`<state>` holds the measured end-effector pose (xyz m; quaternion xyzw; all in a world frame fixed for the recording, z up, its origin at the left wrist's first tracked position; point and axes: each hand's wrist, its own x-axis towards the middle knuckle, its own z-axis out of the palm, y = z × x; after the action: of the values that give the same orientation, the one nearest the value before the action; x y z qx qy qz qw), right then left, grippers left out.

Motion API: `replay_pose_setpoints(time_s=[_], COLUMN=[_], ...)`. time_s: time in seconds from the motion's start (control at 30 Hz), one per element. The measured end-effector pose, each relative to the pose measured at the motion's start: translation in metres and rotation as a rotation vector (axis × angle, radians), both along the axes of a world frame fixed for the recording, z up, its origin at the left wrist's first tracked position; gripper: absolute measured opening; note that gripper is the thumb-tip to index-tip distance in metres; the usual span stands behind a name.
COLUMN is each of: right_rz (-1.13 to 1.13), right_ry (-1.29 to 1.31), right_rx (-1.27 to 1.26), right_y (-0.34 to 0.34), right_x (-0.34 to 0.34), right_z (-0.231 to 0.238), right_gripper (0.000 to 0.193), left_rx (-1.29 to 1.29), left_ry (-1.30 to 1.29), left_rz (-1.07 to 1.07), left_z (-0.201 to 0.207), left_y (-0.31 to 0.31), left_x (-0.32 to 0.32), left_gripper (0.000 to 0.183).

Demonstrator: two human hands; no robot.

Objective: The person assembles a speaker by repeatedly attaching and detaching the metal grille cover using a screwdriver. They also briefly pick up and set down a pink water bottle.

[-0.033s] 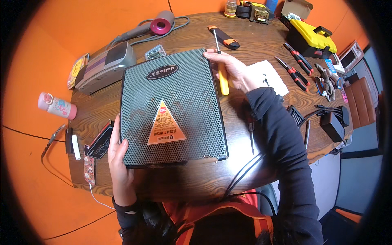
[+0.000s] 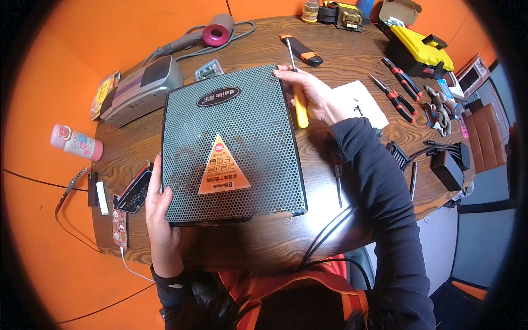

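Observation:
A speaker with a perforated metal grille [image 2: 258, 137] is held up over the table, tilted toward me. It has an oval badge and an orange triangular sticker [image 2: 224, 173], both upside down to me. My left hand [image 2: 159, 214] grips its lower left edge, thumb in front. My right hand [image 2: 313, 96] closes on the upper right corner. A yellow-handled screwdriver [image 2: 300, 107] runs beneath the right fingers, along the speaker's right side; whether those fingers also grip it is unclear. The speaker's back and the fingers behind it are hidden.
Pliers [image 2: 396, 99], a dark screwdriver [image 2: 338, 184], white paper [image 2: 360, 102] with small dark pieces and a black adapter [image 2: 446, 170] lie right. Farther off are a yellow toolbox [image 2: 421, 49] and hair dryer [image 2: 217, 32]. A grey machine [image 2: 143, 91] and pink bottle [image 2: 77, 143] stand left.

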<state>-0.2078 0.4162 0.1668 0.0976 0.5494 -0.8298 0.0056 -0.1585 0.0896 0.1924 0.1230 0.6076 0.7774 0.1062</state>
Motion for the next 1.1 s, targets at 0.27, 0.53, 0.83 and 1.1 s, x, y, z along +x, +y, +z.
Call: replay_pose_setpoints(time_s=[0.27,0.53,0.83,1.1], right_rz=[-0.098,-0.231,-0.141,-0.189], right_ry=[-0.043,0.035,0.252,0.303], right_rx=[0.288,0.501,0.263,0.297], right_y=[-0.014,-0.047,-0.062,-0.072], right_x=[0.020,0.100,0.113,0.117], right_z=[0.010,0.026,0.013,0.001], right_gripper=[0.039,0.037,0.056,0.050], left_rx=[-0.052,-0.201,-0.133,-0.102], left_ry=[0.076,0.264,0.267,0.267], left_rz=[0.070,0.342,0.183,0.267], left_z=[-0.008,-0.024,-0.023,-0.022], left_y=[-0.003,-0.002,-0.013,-0.010], left_x=[0.001,0.039,0.039,0.045], left_gripper=[0.052,0.051,0.059,0.056])
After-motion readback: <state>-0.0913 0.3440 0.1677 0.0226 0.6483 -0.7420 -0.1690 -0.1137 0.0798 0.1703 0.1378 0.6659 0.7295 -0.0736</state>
